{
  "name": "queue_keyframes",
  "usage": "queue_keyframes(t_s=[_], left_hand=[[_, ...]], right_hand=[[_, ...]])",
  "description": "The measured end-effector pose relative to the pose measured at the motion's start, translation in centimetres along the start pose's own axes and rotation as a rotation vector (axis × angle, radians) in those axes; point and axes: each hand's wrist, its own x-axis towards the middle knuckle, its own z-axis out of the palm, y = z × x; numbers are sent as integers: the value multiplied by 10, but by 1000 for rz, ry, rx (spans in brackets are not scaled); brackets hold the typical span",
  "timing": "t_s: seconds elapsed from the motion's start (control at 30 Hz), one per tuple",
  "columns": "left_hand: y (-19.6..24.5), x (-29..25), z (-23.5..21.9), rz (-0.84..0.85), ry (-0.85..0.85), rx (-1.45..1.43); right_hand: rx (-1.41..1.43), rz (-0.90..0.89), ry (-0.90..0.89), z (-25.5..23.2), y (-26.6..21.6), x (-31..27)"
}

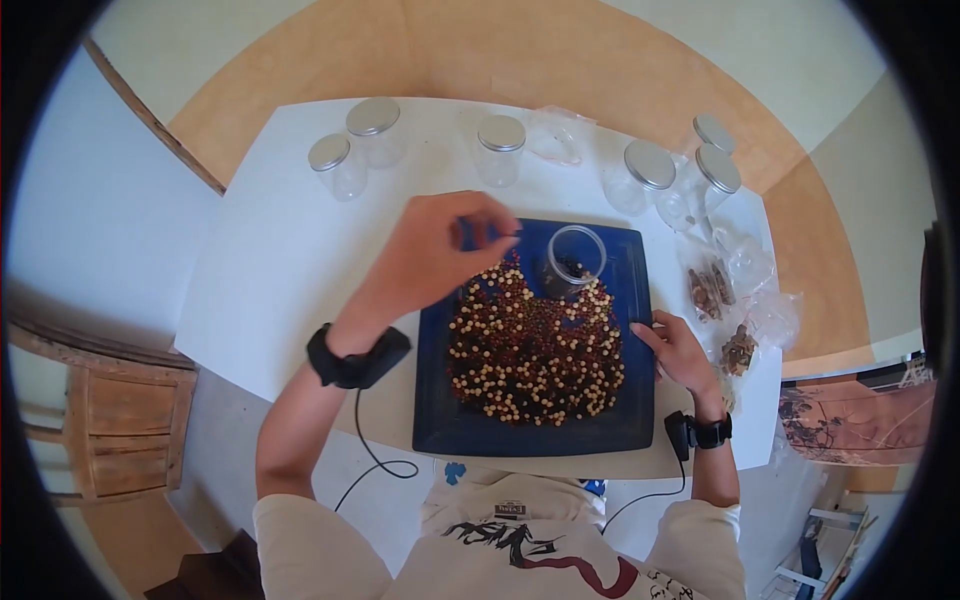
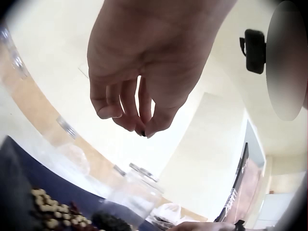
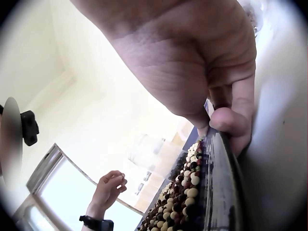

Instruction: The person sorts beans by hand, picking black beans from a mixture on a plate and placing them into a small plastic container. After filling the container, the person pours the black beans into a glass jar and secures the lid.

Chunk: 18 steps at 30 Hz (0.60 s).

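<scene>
On the table lies a square blue tray (image 1: 435, 400) covered in mixed small beans (image 1: 540, 370), cream, dark red and black. An uncovered clear jar (image 1: 577, 250) stands at the tray's far right, dark beans in its bottom. My left hand (image 1: 435, 250) is raised over the tray's far left part, left of the jar. Between its thumb and fingertips it pinches a small black bean (image 2: 143, 134). My right hand (image 1: 680, 350) grips the tray's right rim (image 3: 224, 178), its thumb on top and its fingers at the outer side.
Lidded clear jars (image 1: 500, 150) stand along the back of the white table (image 1: 260, 270). On the right lie clear plastic bags (image 1: 775, 315), some with brown dried pieces (image 1: 738, 350). A cable (image 1: 375, 465) hangs from each wrist band.
</scene>
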Motion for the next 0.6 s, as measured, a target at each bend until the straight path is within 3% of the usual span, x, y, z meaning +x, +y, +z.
queue_keyframes(t_s=[0.1,0.3,0.4,0.43,0.5,0.53,0.6], left_hand=[[23,22,37,155,-27,22],[6,30,77,335,81,301],[19,7,57,208,77,326],[16,-2,50,207,68,336],[1,-23,37,10,-12,363],[-9,-31,31,7,-15,378],[-32,-49,26,-15,-102,433]], right_hand=[[-5,-15,-36,-1,7,7],[88,-79,-87,-2,15,12],[73,-130,-67,-1,17,17],[-20,-138,-8,0,16,18],[-272,-167,105,0,9,15],[-260,-174,100,-2,10,17],[-489,-486,364,-3,14,18]])
